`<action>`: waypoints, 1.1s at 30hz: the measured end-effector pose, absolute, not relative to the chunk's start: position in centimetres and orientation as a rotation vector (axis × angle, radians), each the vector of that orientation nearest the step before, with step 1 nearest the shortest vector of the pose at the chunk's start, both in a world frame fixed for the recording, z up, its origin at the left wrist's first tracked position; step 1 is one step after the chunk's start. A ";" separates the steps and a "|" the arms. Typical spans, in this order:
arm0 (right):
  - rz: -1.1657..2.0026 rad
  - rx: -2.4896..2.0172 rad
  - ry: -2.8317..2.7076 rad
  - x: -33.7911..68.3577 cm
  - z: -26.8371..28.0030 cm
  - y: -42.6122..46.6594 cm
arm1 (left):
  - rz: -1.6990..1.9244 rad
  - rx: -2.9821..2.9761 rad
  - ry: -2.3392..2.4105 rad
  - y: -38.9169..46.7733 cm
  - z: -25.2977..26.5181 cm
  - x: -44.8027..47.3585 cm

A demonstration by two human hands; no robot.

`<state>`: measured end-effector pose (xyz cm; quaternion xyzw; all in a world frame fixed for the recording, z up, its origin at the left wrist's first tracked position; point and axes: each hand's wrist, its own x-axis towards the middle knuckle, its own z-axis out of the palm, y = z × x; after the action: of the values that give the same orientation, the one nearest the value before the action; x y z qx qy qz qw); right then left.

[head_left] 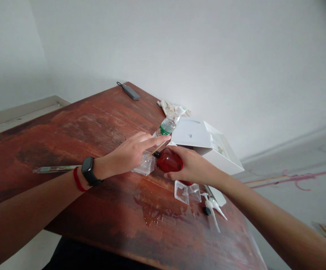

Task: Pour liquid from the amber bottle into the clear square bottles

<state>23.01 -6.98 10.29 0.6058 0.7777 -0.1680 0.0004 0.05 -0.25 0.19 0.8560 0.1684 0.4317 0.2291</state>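
Note:
My right hand [189, 163] is wrapped round a translucent red bottle [170, 160], which lies tilted with its black neck [156, 154] pointing left. That neck is over or beside a small clear plastic box [144, 168]; which one I cannot tell. In my left hand [136, 150] is a thin wooden stick [161, 147], slanting down to the box near the bottle's neck. Some fingers of the left hand are hidden. Just behind the hands leans a clear water bottle [167, 125] with a green label and white cap.
A white box [192, 133] stands at the back right. A second clear plastic box [188, 193], white pump heads [212, 206] and a black cap [206, 211] lie at right. Spilled liquid [153, 215] wets the table [101, 228]. A cloth [167, 108] and grey device [131, 92] lie behind.

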 end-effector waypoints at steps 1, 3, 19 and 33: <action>-0.531 1.903 2.445 23.0 10.3 -7.0 | 1.193 2.355 0.460 -0.2 0.1 0.1; -0.537 1.904 2.451 23.0 10.4 -7.0 | 1.202 2.351 0.457 -0.2 0.0 0.1; -0.535 1.901 2.461 23.1 10.5 -7.0 | 1.213 2.348 0.453 -0.1 -0.2 0.1; -0.507 1.891 2.479 23.3 10.4 -7.0 | 1.202 2.371 0.472 -0.3 0.2 -0.1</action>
<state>23.31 -6.96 10.41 0.5986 0.7848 -0.1604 -0.0085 -0.06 -0.32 0.21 0.8568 0.1706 0.4346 0.2191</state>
